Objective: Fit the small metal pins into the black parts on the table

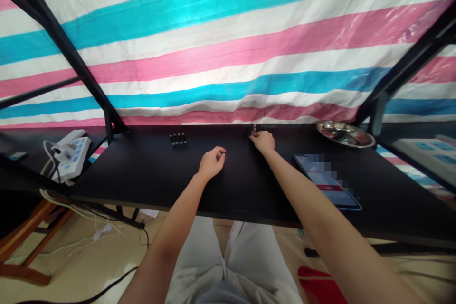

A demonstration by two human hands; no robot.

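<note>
My right hand (263, 141) reaches to the back edge of the black table (153, 171). Its fingertips are pinched at a small slim dark piece with a pale top (253, 129), too small to name surely. Just behind that hand lies a row of several tiny pale bits (269, 127). My left hand (213, 161) hovers over or rests on the middle of the table, fingers curled in, with nothing visible in them. To its left, several short black cylinders with silvery ends (178, 139) stand or lie side by side in a row.
A round shiny metal plate (345, 134) sits at the back right. A phone or tablet (327, 183) lies beside my right forearm. Black metal frame posts (71, 42) rise at both sides. Left of the table is a white power strip (76, 156) with cables. Striped sheeting (228, 66) hangs behind.
</note>
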